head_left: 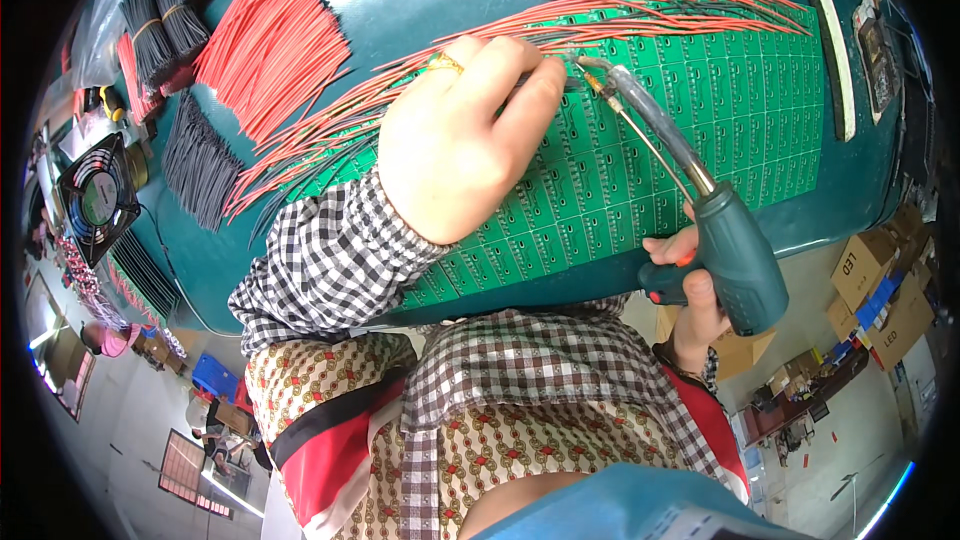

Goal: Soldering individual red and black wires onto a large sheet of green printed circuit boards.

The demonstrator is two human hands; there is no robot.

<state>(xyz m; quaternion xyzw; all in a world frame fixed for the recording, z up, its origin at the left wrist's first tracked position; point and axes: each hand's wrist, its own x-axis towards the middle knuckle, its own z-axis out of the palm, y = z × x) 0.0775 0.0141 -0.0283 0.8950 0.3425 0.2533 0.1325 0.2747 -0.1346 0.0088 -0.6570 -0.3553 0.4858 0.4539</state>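
Observation:
My right hand (690,285) grips a dark green soldering gun (740,250) by its handle. The gun's metal barrel and thin feed tube reach up and left, and their tips meet close to the fingertips of my left hand (465,135). That hand is pinched over the green circuit board panels (640,180), with a thin wire between its fingers, mostly hidden by them. Red and black wires (640,25) fan out along the far edge of the boards. More of them (320,145) spread out on the left, passing under my left hand.
A pile of red wires (270,50) and a pile of black wires (198,155) lie at the left, near tied black bundles (165,25). A small fan (98,192) stands at the table's left edge. A pale-edged strip (828,45) lies right of the boards. Cardboard boxes (885,290) are beyond.

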